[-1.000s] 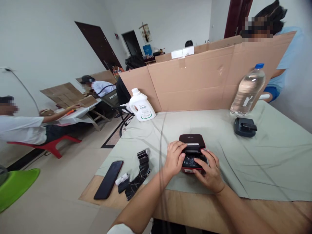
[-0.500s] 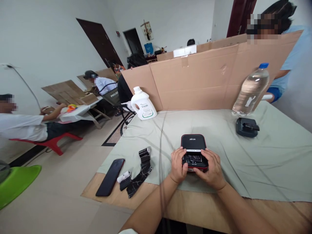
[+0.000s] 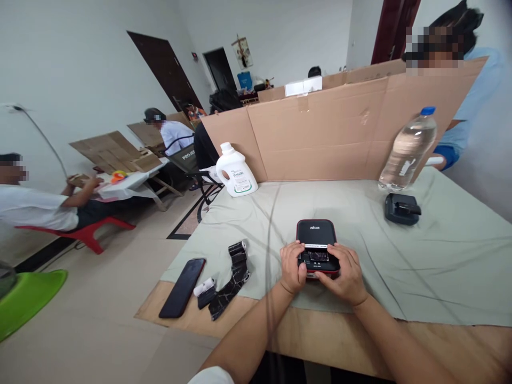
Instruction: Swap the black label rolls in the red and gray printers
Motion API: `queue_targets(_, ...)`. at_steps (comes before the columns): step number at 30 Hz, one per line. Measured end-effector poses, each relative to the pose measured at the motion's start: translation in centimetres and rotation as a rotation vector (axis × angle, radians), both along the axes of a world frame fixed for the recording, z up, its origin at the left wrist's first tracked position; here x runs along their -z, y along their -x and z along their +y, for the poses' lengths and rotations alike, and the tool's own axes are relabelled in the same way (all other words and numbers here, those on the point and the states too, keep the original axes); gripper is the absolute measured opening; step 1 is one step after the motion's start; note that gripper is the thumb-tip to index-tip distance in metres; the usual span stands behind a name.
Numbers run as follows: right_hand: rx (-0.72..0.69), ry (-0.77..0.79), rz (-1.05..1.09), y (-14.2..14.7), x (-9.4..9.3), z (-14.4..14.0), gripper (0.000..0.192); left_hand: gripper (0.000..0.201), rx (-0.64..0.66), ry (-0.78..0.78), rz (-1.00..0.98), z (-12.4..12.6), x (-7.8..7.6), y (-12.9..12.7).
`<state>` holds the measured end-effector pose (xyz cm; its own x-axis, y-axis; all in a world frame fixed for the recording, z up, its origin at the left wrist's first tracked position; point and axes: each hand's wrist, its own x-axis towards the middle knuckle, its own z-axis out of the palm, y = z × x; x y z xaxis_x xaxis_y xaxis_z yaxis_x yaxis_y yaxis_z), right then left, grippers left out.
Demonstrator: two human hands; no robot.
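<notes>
On the cloth in front of me lies a small black label printer [image 3: 318, 233] with red edging. A white strip crosses its top, and a dark patterned piece shows in the window below. My left hand [image 3: 293, 266] grips the printer's left side, fingers on top and thumb at the near edge. Holding the right side the same way is my right hand [image 3: 346, 272]. Left of the hands, a black marble-patterned label roll [image 3: 236, 272] lies partly unrolled, beside a smaller white-and-black roll [image 3: 205, 292]. Further left is a dark phone [image 3: 183, 288].
A cardboard partition [image 3: 320, 138] stands along the table's far edge. Before it are a white jug [image 3: 236, 170], a clear bottle [image 3: 410, 149] with a blue cap and a dark device [image 3: 402, 209]. A person [image 3: 36, 208] sits far left; others are behind the partition.
My hands stay around the printer with almost the same grip. The view has shifted slightly. At far left, the other person's arms have drawn back toward their body.
</notes>
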<state>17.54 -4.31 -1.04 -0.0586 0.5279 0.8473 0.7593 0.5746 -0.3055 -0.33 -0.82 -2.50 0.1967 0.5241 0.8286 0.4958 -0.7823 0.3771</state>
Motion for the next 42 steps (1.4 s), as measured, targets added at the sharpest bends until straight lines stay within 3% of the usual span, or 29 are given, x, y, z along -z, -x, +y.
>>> queue_targets(10, 0.008, -0.04, 0.041, 0.3, 1.4, 0.5, 0.056, 0.042, 0.021, 0.047, -0.15, -0.1, 1.1, -0.9)
queue_targets(14, 0.0, -0.007, 0.035, 0.3, 1.7, 0.5, 0.054, 0.062, 0.008, 0.21, -0.206, 0.3, 1.6, -0.8)
queue_targets(18, -0.039, 0.006, 0.057, 0.3, 1.7, 0.5, 0.056, 0.075, 0.137, 0.374, -0.274, 0.8, 2.0, -0.6)
queue_targets(22, -0.041, 0.044, 0.111, 0.2, 2.0, 0.6, 0.063, 0.079, 0.189, 0.443, -0.305, 1.2, 2.3, -0.5)
queue_targets(25, -0.012, 0.149, 0.2, 0.0, 2.9, 0.9, 0.081, 0.081, 0.202, 0.449, -0.32, 1.3, 2.3, -0.5)
queue_targets(30, -0.09, 0.368, 0.277, -0.3, 4.9, 1.5, 0.097, 0.079, 0.201, 0.452, -0.317, 1.5, 2.5, -0.4)
queue_targets(36, -0.12, 0.42, 0.316, -0.4, 5.0, 1.6, 0.109, 0.079, 0.182, 0.432, -0.292, 1.6, 2.4, -0.4)
queue_targets(42, -0.151, 0.373, 0.327, -0.3, 4.4, 1.6, 0.113, 0.077, 0.219, 0.417, -0.292, 1.6, 1.8, -0.4)
